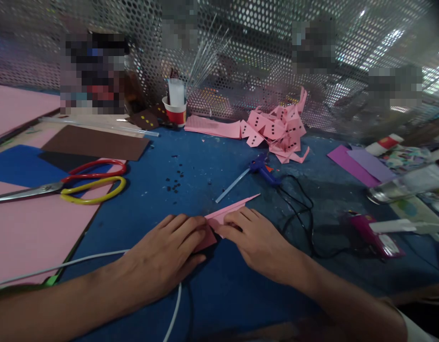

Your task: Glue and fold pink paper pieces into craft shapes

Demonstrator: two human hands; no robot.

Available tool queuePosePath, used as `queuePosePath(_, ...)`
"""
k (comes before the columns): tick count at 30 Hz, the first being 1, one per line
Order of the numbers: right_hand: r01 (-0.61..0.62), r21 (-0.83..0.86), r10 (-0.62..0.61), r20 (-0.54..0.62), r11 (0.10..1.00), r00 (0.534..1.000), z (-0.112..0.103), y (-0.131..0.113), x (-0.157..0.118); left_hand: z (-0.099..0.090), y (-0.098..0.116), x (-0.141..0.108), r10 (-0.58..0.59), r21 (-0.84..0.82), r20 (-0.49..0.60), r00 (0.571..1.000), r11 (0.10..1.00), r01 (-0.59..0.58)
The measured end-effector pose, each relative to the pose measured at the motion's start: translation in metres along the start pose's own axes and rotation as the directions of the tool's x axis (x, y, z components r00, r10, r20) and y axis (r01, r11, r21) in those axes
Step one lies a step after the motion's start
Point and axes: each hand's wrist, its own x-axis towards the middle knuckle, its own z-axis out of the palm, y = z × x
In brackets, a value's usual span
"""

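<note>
Folded pink paper (216, 221) lies on the blue table between my hands, with a narrow strip of it pointing up to the right. My left hand (176, 242) is closed over its left part, fingers curled and thumb below. My right hand (253, 237) pinches the right part, fingertips pressed onto the paper. Just beyond, a blue glue gun (264, 171) rests with a clear glue stick (233, 185) pointing toward my hands. Small black paper squares (175, 185) are scattered to the left of it.
Red-and-yellow-handled scissors (93, 183) lie on coloured sheets at the left. Dotted pink paper pieces (276, 130) are heaped at the back beside a pink strip stack (212, 127) and a paper cup (175, 114). Black cable (310, 223) and a white cord (91, 258) cross the table (333, 294).
</note>
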Motion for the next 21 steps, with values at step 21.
queuePosePath(21,0.037,0.103,-0.033,-0.039,0.994,0.999,0.0013,0.0105,-0.0071,-0.0009,-0.0003,-0.0004,0.006,0.010,-0.019,1.000,1.000,-0.006)
